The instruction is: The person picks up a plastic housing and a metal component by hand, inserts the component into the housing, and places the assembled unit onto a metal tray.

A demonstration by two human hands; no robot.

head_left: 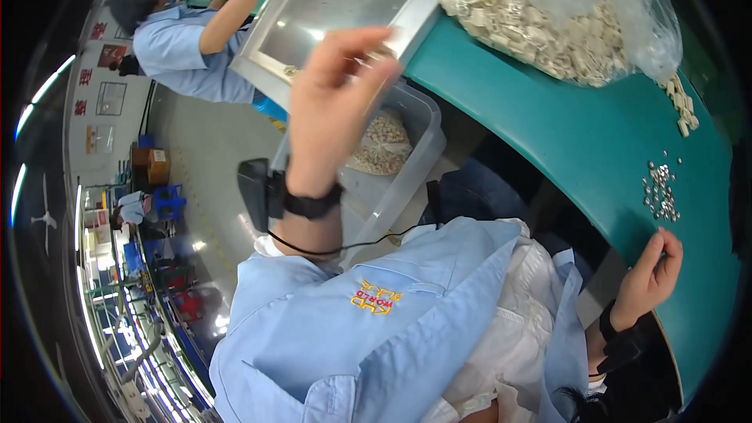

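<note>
My left hand (333,106) is raised over the corner of a metal tray (411,19). Its thumb and fingers close together around something small; motion blur hides what kind of thing it is. Low on the right, my right hand (646,286) is at the edge of the green table (540,121), thumb and forefinger pinched together. Whatever may be between those fingertips is too small to make out. Just beyond them lies a loose scatter of small shiny metal parts (662,192). A large clear bag (540,31) of small beige plastic parts rests farther back, with several loose beige parts (680,106) beside it.
Below the tray stands a translucent plastic bin (427,129) with a bag of small pale parts (381,145) in it. A co-worker in a light blue shirt (176,51) reaches across at the upper left. A black cable (352,247) runs from my left wrist.
</note>
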